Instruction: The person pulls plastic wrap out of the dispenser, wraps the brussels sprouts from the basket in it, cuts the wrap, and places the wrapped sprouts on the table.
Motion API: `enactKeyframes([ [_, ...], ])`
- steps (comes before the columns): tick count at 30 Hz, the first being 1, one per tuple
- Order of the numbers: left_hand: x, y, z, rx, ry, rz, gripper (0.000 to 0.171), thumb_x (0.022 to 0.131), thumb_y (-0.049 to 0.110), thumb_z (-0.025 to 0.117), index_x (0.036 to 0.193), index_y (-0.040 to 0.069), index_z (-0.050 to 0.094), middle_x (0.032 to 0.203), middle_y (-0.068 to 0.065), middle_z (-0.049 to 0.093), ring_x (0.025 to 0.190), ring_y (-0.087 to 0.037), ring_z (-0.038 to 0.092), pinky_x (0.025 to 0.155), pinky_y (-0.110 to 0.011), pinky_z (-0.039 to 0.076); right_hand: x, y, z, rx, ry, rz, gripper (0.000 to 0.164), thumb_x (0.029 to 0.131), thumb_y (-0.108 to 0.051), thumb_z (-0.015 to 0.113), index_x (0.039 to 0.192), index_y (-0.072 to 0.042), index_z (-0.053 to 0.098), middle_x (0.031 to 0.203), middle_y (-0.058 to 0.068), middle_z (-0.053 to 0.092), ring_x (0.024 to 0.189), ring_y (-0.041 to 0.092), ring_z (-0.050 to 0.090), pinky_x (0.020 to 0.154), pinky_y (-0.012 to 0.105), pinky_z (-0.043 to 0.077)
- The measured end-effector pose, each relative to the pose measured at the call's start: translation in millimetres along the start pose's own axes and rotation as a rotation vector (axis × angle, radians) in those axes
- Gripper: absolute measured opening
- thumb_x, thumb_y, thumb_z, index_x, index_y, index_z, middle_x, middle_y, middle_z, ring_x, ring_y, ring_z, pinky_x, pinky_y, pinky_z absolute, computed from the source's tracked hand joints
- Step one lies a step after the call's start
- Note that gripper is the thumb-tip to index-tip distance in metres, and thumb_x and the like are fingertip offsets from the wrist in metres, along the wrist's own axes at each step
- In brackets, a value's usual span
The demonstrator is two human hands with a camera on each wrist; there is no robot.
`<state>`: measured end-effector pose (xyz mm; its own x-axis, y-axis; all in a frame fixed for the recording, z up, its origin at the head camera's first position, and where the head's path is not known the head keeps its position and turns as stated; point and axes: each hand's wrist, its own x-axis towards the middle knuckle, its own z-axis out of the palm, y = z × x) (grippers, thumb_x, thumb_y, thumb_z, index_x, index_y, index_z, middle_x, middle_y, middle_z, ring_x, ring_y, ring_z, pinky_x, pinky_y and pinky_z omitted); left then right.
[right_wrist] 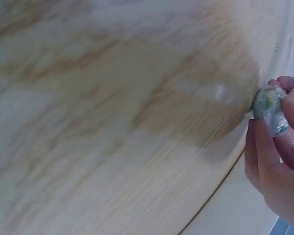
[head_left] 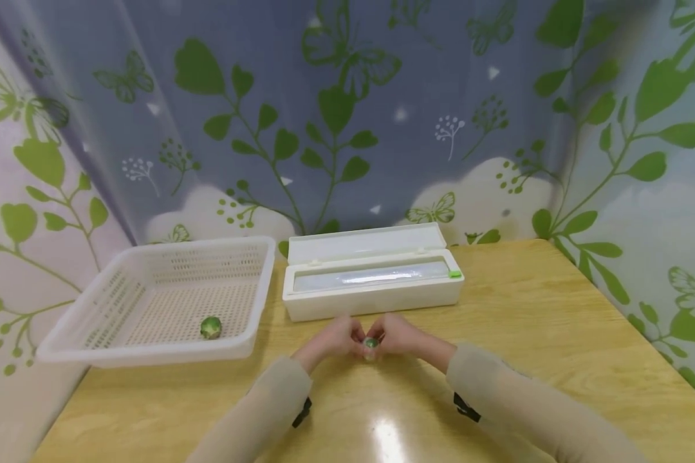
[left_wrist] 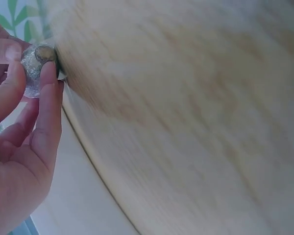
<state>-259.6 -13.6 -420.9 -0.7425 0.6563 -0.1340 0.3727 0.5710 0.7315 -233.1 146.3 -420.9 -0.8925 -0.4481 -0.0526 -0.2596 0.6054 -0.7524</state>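
Note:
A small Brussels sprout [head_left: 370, 343] in clear, crinkled cling film is held between both hands, just in front of the long white box. My left hand [head_left: 342, 335] pinches it from the left with thumb and fingertips. From the other side my right hand [head_left: 398, 335] grips it, thumb and fingers bent round it. Up close in the left wrist view, the film on the sprout [left_wrist: 32, 78] looks wrinkled and shiny. Green shows through the film on the sprout [right_wrist: 269, 108] in the right wrist view, where fingertips hide part of it.
Behind the hands stands a white cling film box [head_left: 373, 299], its lid [head_left: 367, 243] raised and a green slider [head_left: 454, 274] at the right end. To the left, a white plastic basket [head_left: 168, 355] holds another green sprout [head_left: 211, 327]. A patterned curtain [head_left: 382, 128] hangs behind the wooden table [head_left: 556, 334].

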Motion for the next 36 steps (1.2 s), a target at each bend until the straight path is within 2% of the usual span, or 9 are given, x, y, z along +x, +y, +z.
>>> enactKeyframes([
  [3,-0.9,-1.7,1.9,-0.025,0.003,-0.030,0.013,0.075,0.009,0.070,0.074,-0.002,0.062,0.064,-0.003,0.059,0.055,-0.010,0.051,0.049,-0.022,0.043,-1.8,-0.6,2.9,0.021,-0.013,-0.007,0.021,0.065,0.001,0.071,0.084,0.003,0.066,0.072,0.002,0.063,0.062,0.008,0.050,0.053,0.021,0.043],
  [5,-1.4,-1.5,2.3,-0.023,0.014,-0.039,0.012,0.075,0.008,0.068,0.071,-0.001,0.061,0.061,-0.002,0.058,0.053,-0.010,0.050,0.047,-0.022,0.042,-2.3,-2.2,4.8,-0.007,-0.005,-0.007,0.023,0.065,-0.001,0.071,0.087,0.002,0.066,0.064,-0.002,0.057,0.054,0.007,0.044,0.048,0.019,0.039],
  [9,-5.3,0.6,1.7,0.020,0.041,-0.060,0.015,0.074,0.009,0.065,0.062,0.002,0.059,0.054,-0.004,0.057,0.045,-0.008,0.045,0.041,-0.020,0.035,-2.0,-7.8,10.2,-0.145,0.020,-0.006,0.032,0.068,-0.012,0.073,0.098,-0.001,0.066,0.051,-0.008,0.044,0.047,0.006,0.032,0.047,0.019,0.031],
  [11,-7.0,1.1,1.3,0.049,0.053,-0.065,0.019,0.074,0.011,0.066,0.059,0.003,0.058,0.051,-0.005,0.056,0.042,-0.007,0.042,0.039,-0.019,0.032,-1.3,-10.2,12.6,-0.215,0.029,-0.015,0.035,0.070,-0.017,0.073,0.102,-0.002,0.065,0.050,-0.007,0.043,0.046,0.006,0.029,0.049,0.020,0.030],
  [14,-7.2,0.8,1.2,0.063,0.059,-0.075,0.025,0.076,0.015,0.067,0.057,0.003,0.058,0.050,-0.006,0.056,0.040,-0.006,0.038,0.038,-0.019,0.030,-0.2,-11.5,14.8,-0.262,0.044,-0.044,0.034,0.070,-0.017,0.074,0.100,-0.002,0.066,0.060,-0.005,0.054,0.048,0.006,0.032,0.052,0.021,0.034],
  [20,-5.5,-1.6,2.0,0.039,0.060,-0.120,0.029,0.078,0.023,0.068,0.057,0.003,0.062,0.051,-0.004,0.058,0.045,-0.008,0.044,0.042,-0.020,0.034,0.1,-11.3,15.1,-0.288,0.059,-0.022,0.031,0.069,-0.014,0.074,0.097,-0.002,0.065,0.079,0.003,0.064,0.058,0.007,0.042,0.056,0.023,0.039],
  [25,-6.1,-2.4,1.8,0.030,0.031,-0.149,0.033,0.078,0.028,0.068,0.058,0.002,0.064,0.052,-0.005,0.059,0.048,-0.012,0.051,0.045,-0.022,0.040,-2.2,-11.9,15.6,-0.261,0.084,0.030,0.039,0.067,-0.015,0.076,0.096,0.005,0.060,0.071,0.004,0.060,0.057,0.010,0.045,0.056,0.025,0.042],
  [30,-8.0,-1.5,-1.4,-0.044,0.016,-0.146,0.037,0.079,0.029,0.066,0.059,-0.002,0.063,0.054,-0.008,0.061,0.048,-0.013,0.053,0.046,-0.024,0.043,-3.2,-12.1,14.2,-0.230,0.107,0.043,0.026,0.067,-0.011,0.076,0.082,0.000,0.058,0.064,-0.001,0.050,0.056,0.010,0.041,0.051,0.023,0.036],
  [36,-7.6,-2.5,-5.7,-0.116,0.012,-0.121,0.031,0.080,0.031,0.065,0.071,0.001,0.062,0.063,-0.008,0.061,0.058,-0.019,0.059,0.053,-0.030,0.048,-4.3,-13.8,5.3,-0.247,0.144,0.005,0.023,0.068,-0.008,0.069,0.088,-0.002,0.060,0.072,0.000,0.055,0.060,0.011,0.045,0.054,0.025,0.039],
])
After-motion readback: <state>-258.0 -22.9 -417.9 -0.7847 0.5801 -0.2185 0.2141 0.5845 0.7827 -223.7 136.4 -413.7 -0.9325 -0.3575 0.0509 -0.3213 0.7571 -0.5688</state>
